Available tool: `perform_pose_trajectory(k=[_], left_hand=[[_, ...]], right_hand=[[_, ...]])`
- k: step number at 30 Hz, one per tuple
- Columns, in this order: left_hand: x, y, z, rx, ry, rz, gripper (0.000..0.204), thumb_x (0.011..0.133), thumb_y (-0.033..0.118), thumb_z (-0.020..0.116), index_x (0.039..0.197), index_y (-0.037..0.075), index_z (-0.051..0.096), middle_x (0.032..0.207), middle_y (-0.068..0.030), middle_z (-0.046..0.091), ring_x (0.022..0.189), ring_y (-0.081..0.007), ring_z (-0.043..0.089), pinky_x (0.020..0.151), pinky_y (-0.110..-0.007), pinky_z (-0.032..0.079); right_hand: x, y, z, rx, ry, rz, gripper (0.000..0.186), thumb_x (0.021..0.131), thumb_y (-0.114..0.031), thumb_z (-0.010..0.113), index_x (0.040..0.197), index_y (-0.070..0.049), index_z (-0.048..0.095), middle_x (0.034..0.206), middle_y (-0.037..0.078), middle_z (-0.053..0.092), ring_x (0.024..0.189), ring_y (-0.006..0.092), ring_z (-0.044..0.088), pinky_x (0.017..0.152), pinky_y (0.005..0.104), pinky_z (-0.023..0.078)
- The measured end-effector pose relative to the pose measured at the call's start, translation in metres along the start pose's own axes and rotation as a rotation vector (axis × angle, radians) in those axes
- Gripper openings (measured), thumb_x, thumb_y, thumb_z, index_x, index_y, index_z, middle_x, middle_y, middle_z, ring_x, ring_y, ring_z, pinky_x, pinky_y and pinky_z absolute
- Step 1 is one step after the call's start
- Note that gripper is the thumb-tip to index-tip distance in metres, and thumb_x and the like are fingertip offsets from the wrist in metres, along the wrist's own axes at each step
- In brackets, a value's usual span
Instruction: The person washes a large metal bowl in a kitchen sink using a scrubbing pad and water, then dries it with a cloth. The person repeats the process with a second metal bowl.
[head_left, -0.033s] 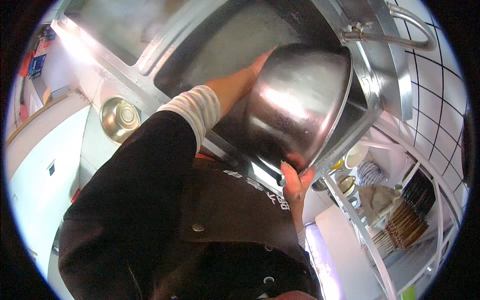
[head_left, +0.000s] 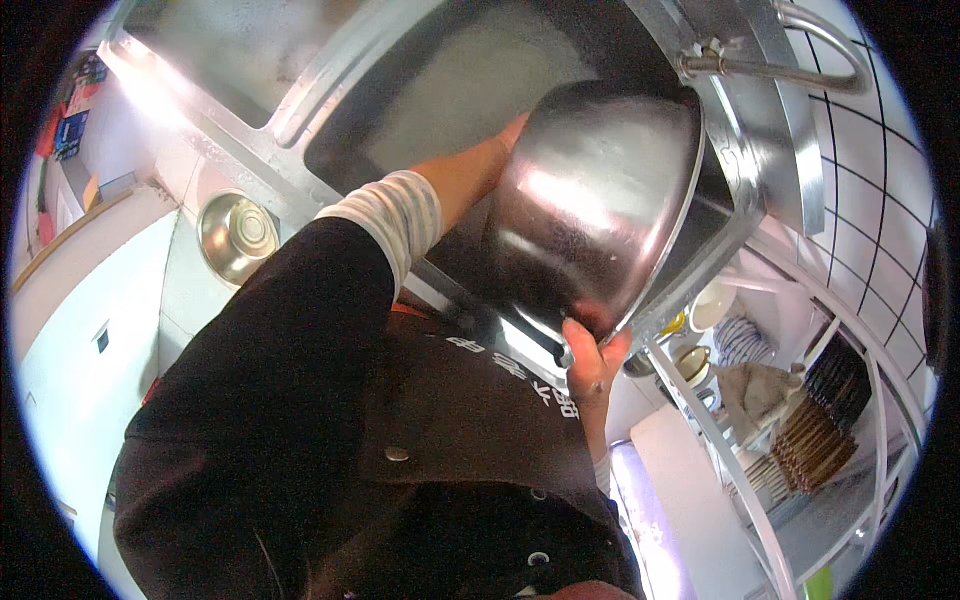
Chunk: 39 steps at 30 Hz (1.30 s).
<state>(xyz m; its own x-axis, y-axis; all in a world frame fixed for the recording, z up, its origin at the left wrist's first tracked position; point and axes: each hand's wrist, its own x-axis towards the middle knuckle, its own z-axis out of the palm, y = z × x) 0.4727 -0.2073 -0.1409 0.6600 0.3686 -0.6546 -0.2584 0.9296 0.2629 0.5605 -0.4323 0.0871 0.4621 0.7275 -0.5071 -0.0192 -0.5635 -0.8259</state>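
Observation:
A large shiny stainless steel bowl [head_left: 600, 190] is tipped on its side over the sink basin [head_left: 450, 90], its rim toward the right and its rounded underside toward the left. My left hand [head_left: 512, 135] reaches to the far side of the bowl and its fingers are hidden behind the metal. My right hand [head_left: 594, 358] grips the bowl's near edge, thumb on the outside; its other fingers are mostly out of sight. The inside of the bowl faces away, so its contents cannot be seen.
A bent metal faucet [head_left: 770, 75] juts out at the upper right. On the right, a white wire rack [head_left: 715, 425] holds bowls, a grey cloth [head_left: 755, 395] and bundled chopsticks [head_left: 815, 445]. A metal basin [head_left: 238, 238] stands on the floor at left.
The bowl has shifted very slightly up in the picture, and the left hand has slid a little left. Both hands stay on the bowl.

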Motion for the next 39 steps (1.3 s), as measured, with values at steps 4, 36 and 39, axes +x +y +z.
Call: perform_pose_trajectory(k=[4, 36, 39], left_hand=[[-0.029, -0.049, -0.016, -0.15, -0.111, -0.284, 0.059, 0.098, 0.053, 0.041, 0.139, 0.01, 0.05, 0.143, -0.0183, 0.047, 0.126, -0.0369, 0.047, 0.106, -0.06, 0.037], [-0.191, 0.078, 0.159, 2.122, -0.688, 1.295, 0.032, 0.073, 0.032, 0.075, 0.084, 0.008, 0.056, 0.08, -0.0102, 0.058, 0.078, -0.0351, 0.06, 0.068, -0.045, 0.046], [-0.192, 0.081, 0.167, 2.157, -0.605, 1.239, 0.034, 0.079, 0.036, 0.073, 0.083, 0.006, 0.058, 0.076, -0.0118, 0.058, 0.069, -0.0321, 0.06, 0.06, -0.041, 0.047]], right_hand=[[0.0, 0.004, 0.0, 0.009, 0.053, -0.103, 0.024, 0.077, -0.008, 0.078, 0.097, 0.0, 0.069, 0.079, 0.002, 0.064, 0.067, 0.011, 0.057, 0.058, 0.0257, 0.044], [0.016, -0.06, -0.035, -0.581, -0.362, -0.388, 0.024, 0.084, -0.021, 0.077, 0.092, 0.001, 0.07, 0.067, 0.005, 0.063, 0.065, 0.0084, 0.054, 0.061, 0.0283, 0.048], [0.004, -0.064, -0.059, -0.693, -0.029, -0.645, 0.028, 0.076, -0.019, 0.083, 0.094, -0.002, 0.07, 0.082, 0.007, 0.067, 0.068, 0.0134, 0.061, 0.063, 0.029, 0.05]])
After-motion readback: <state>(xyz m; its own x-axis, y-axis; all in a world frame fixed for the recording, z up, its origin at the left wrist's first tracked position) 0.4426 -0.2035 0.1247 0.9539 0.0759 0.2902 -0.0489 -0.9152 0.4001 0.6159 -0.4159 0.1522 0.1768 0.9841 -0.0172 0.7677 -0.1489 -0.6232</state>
